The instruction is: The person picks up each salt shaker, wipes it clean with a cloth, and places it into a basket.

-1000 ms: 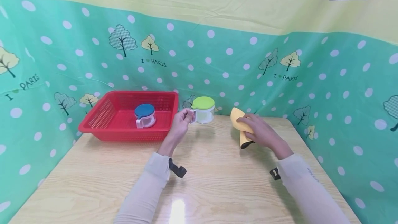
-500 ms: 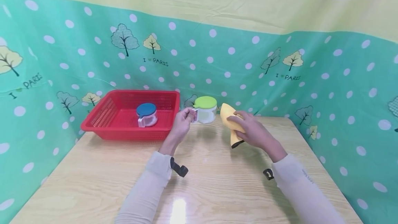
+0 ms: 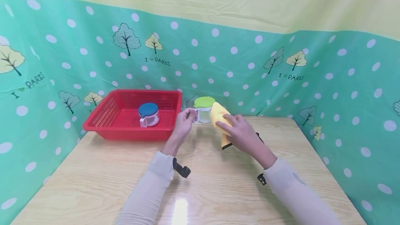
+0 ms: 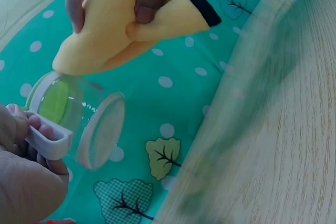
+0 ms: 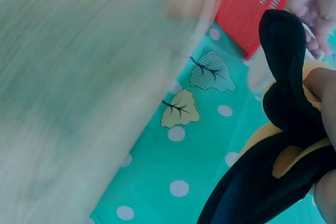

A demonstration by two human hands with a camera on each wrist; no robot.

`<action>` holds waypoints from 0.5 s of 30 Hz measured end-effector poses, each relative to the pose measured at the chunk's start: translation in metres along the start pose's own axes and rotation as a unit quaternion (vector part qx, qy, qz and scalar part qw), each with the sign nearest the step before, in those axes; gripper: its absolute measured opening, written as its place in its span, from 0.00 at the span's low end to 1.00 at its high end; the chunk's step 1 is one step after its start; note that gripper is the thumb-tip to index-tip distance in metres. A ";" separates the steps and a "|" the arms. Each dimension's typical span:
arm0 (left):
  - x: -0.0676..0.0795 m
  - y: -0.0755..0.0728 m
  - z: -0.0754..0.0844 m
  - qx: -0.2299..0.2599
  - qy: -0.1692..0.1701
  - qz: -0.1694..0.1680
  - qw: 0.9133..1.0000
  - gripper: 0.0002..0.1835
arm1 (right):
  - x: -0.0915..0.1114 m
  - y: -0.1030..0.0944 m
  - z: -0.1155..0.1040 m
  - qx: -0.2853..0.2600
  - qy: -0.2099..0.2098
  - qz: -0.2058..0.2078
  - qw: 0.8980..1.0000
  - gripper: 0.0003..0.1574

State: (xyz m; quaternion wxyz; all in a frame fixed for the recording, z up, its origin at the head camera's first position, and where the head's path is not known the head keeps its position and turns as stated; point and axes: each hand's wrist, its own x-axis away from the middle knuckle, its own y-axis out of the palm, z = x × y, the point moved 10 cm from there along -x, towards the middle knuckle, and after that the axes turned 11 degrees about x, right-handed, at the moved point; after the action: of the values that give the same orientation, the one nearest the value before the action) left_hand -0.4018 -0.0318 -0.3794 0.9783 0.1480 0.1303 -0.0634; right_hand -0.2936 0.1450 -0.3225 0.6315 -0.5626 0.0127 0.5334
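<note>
My left hand [image 3: 183,123] grips the white handle of a clear jar [image 4: 86,114] with a green lid [image 3: 203,102], held up above the table. Fingers curl through that handle in the left wrist view. In my right hand [image 3: 243,133] is a bunched yellow cloth [image 3: 220,119] with a black edge, pinched between thumb and fingers. The cloth's tip meets the jar's lid rim in the left wrist view, and it covers the jar's right side in the head view. Black folds of the cloth [image 5: 289,93] hang towards the right wrist camera.
A red plastic basket [image 3: 131,134] stands on the table's left rear. Inside it sits another clear jar with a blue lid [image 3: 148,109] and white handle. The wooden table [image 3: 218,190] backs onto a green dotted curtain [image 3: 250,58].
My right hand has carried the yellow cloth leftward until it overlaps the jar. The left hand keeps its hold on the handle, hardly moving.
</note>
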 end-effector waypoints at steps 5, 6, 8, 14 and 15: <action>0.000 0.004 -0.001 -0.002 -0.008 -0.013 1.000 0.14 | -0.001 0.007 -0.002 0.006 0.004 -0.013 1.000 0.42; 0.000 0.005 -0.001 -0.002 -0.010 -0.017 1.000 0.14 | -0.001 0.007 -0.002 0.006 0.006 -0.018 1.000 0.42; 0.000 0.006 -0.001 -0.005 -0.013 -0.022 1.000 0.14 | -0.001 0.009 0.000 0.008 0.010 -0.027 1.000 0.43; 0.001 0.007 0.002 0.000 -0.005 -0.031 0.999 0.14 | 0.001 0.015 0.008 0.011 0.025 -0.057 0.998 0.43; 0.001 0.008 0.002 0.000 -0.005 -0.035 0.999 0.14 | 0.002 0.016 0.010 0.011 0.027 -0.061 0.998 0.43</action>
State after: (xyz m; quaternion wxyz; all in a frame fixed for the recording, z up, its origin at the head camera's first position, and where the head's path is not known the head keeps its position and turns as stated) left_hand -0.3991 -0.0249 -0.3755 0.9761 0.1435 0.1302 -0.0981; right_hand -0.3094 0.1501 -0.3317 0.6681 -0.5701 0.0014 0.4782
